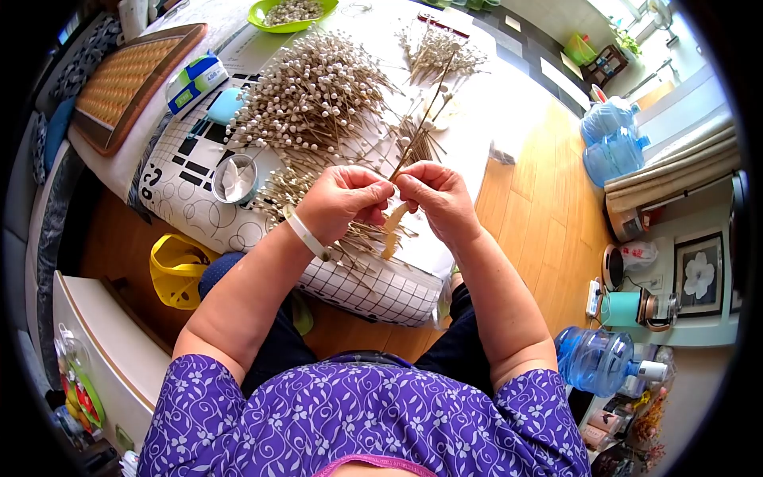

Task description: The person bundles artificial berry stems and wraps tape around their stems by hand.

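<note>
My left hand and my right hand meet over the near part of the table, both with fingers pinched. Between them they grip the lower end of a thin brown stem, which slants up and away with small buds at its top. A curled tan strip, like floral tape, hangs below the fingertips; which hand holds it is hard to see. Just beyond lies a big heap of dried stems with round whitish heads. More loose stems lie beside and under my left hand.
On the table stand a small tub with pale pieces, a green bowl of loose heads, a tissue pack and another stem bunch. A yellow basket is at left; water jugs are at right.
</note>
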Demonstrator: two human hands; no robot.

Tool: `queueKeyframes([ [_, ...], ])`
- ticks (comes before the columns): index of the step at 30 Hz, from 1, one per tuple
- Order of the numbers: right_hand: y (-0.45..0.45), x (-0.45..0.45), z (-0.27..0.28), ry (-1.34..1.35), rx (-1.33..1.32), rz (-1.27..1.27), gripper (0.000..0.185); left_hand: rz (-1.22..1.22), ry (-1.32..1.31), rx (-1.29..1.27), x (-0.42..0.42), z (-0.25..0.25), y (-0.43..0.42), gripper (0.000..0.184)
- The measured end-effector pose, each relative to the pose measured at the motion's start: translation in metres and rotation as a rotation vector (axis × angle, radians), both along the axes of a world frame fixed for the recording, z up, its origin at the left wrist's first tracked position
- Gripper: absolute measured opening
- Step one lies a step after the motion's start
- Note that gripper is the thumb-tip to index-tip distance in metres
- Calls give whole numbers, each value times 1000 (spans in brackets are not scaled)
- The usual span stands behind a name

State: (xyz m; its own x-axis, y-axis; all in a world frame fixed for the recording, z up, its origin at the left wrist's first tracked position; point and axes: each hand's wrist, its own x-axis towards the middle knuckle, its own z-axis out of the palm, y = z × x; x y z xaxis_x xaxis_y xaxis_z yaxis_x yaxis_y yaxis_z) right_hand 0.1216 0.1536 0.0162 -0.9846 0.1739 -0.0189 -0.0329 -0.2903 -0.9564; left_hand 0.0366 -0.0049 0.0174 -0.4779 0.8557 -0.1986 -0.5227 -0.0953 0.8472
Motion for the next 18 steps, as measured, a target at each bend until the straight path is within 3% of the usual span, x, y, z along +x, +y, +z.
queueKeyframes([
  [13, -2, -3, -8, 59, 55, -17, 10, 54, 276, -35, 4, -2, 4, 14],
  [18, -3, -2, -1, 71, 49, 11, 13, -23, 28, -25, 0, -1, 3, 17],
])
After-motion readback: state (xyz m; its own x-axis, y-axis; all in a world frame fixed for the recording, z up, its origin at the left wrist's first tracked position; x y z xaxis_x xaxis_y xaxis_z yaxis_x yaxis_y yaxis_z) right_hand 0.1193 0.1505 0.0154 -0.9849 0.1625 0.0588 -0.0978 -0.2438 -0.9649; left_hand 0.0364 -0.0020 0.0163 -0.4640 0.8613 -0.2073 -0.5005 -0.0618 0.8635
